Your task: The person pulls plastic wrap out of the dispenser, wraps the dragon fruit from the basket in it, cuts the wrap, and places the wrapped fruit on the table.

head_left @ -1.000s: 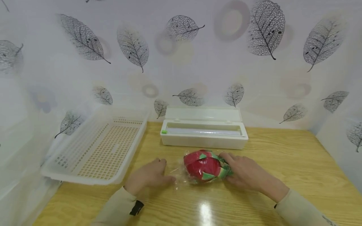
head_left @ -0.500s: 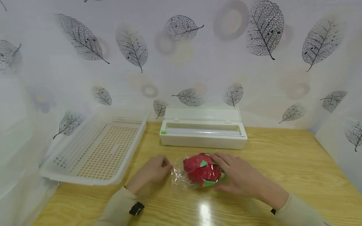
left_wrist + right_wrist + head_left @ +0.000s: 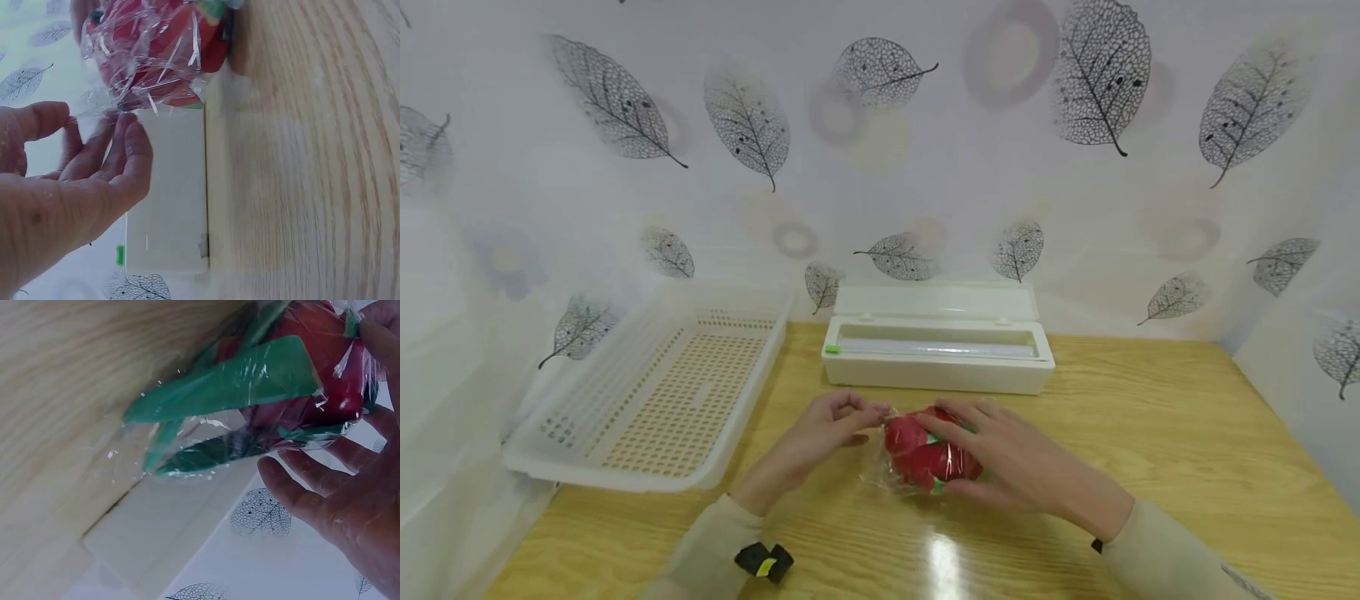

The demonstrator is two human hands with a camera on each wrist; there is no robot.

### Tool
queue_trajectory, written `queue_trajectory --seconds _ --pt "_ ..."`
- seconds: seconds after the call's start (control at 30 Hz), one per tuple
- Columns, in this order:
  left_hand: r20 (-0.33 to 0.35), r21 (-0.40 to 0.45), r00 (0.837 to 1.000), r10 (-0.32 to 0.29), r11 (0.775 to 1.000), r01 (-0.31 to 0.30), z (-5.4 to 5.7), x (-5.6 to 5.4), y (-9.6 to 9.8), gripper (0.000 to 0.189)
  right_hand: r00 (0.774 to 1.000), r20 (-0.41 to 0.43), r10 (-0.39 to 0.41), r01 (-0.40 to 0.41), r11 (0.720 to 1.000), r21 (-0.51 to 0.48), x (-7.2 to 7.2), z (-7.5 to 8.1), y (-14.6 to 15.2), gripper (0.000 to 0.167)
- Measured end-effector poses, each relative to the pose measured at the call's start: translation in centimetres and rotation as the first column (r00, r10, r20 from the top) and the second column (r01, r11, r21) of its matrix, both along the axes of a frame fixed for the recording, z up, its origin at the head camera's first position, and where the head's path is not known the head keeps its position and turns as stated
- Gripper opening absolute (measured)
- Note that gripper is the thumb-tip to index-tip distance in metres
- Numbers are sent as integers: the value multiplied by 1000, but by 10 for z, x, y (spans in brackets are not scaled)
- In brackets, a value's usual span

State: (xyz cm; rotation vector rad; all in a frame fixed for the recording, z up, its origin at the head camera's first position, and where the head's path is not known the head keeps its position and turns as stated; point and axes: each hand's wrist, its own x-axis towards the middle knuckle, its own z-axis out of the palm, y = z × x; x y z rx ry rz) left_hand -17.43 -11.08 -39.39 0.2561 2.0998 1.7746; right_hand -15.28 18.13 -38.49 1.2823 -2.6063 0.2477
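A red dragon fruit with green scales lies on the wooden table, wrapped in clear, crinkled cling film. My right hand grips the fruit from the right, fingers over its top and thumb along the near side. Its long green scales show through the film in the right wrist view. At the fruit's left end, my left hand pinches a loose edge of the film between thumb and fingertips. The hand partly hides the fruit's right end in the head view.
Behind the fruit stands a white cling film dispenser, its lid up and a roll inside. A white perforated plastic basket sits at the left. Leaf-patterned sheeting covers the back and sides of the table.
The fruit has turned and shifted slightly left under my right hand, which has moved from its right end onto its top. My left hand has moved up and right to the film's edge.
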Motion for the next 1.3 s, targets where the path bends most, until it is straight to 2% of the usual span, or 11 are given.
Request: queue_trajectory --seconds 0.37,0.5,0.57,0.67,0.77,0.9,0.97,1.07,1.17,1.27,1.3 --pt "-211 -185 977 -16 982 -24 4 3 15 23 1000 25 -10 10 1000 -3 -6 5 -7 74" --pt "-258 -234 957 -136 969 75 8 6 13 51 999 43 -13 12 1000 1 -8 5 -8 72" --pt "-343 -306 912 -223 945 116 8 8 12 59 999 48 -13 13 1000 -3 -9 4 -8 72" --pt "-519 -397 800 -301 914 86 4 8 12 49 999 49 -16 16 1000 -14 -10 4 -7 73" --pt "-665 -372 691 -284 928 23 -3 5 13 29 999 43 -19 19 1000 -17 -11 3 -7 74" --pt "-736 -334 625 -261 942 0 -4 0 13 19 999 47 -15 15 1000 -11 -11 3 -7 82" --pt "-731 -374 615 -296 927 2 0 1 11 21 998 55 -14 14 1000 -7 -10 3 -7 85" --pt "-676 -522 619 -399 853 -20 10 10 7 47 998 63 -14 14 1000 -4 -10 3 -7 89" --pt "-575 -736 627 -525 667 -117 14 27 7 96 997 76 -15 16 1000 -1 -10 2 -9 89" --pt "-505 -857 601 -620 446 -260 6 37 15 122 995 91 -26 26 1000 0 -9 3 -8 89" --pt "-497 -865 597 -630 415 -282 2 37 17 120 995 92 -28 28 1000 0 -9 3 -8 89"
